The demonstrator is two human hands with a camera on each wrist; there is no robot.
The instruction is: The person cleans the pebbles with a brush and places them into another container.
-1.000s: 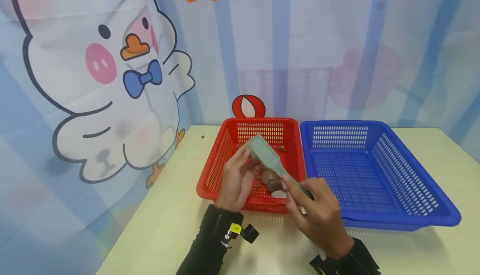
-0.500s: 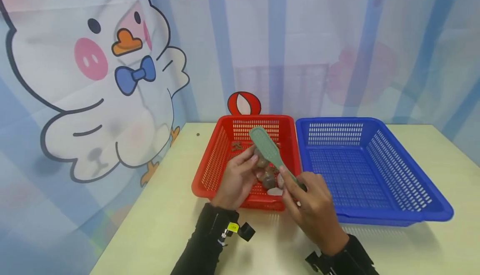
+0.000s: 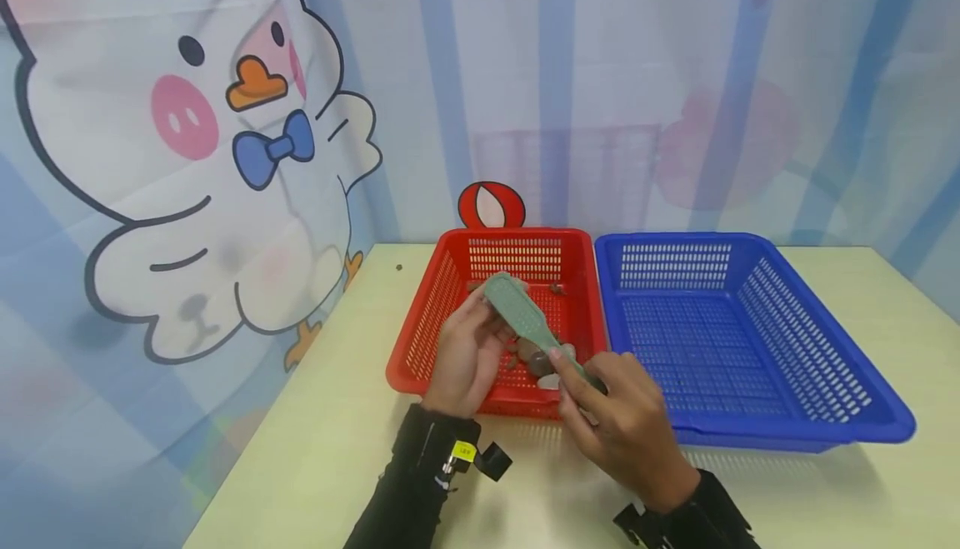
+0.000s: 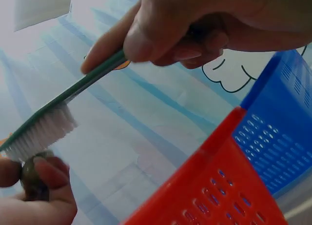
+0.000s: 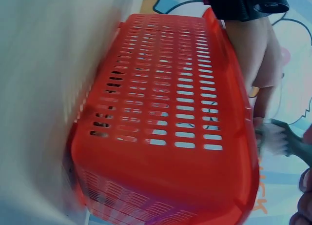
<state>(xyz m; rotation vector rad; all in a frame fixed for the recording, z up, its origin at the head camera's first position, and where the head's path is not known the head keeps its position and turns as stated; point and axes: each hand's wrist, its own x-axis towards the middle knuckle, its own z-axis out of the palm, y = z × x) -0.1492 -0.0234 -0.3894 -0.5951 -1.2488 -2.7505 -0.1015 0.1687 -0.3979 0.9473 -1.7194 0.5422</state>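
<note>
My right hand (image 3: 626,420) grips the handle of a green brush (image 3: 517,307), its index finger stretched along the back. My left hand (image 3: 465,357) pinches a small olive-brown stone (image 4: 33,178) between thumb and fingers over the red basket (image 3: 408,349). Pale bristles (image 4: 46,132) meet the top of this stone in the left wrist view. The brush head hides most of the stone from the head camera. Lower in the red basket lie several grey and brown stones (image 3: 538,363) and a white one (image 3: 549,381).
A larger blue basket (image 3: 802,432) stands to the right, against the red one, on the pale yellow table (image 3: 300,466). Small brown bits (image 3: 557,289) lie in the red basket's far part. A printed cloth (image 3: 585,74) hangs behind the table.
The brush head slid up and away, then came back down to the left over the stone. My left hand stays in about the same place, still pinching the stone.
</note>
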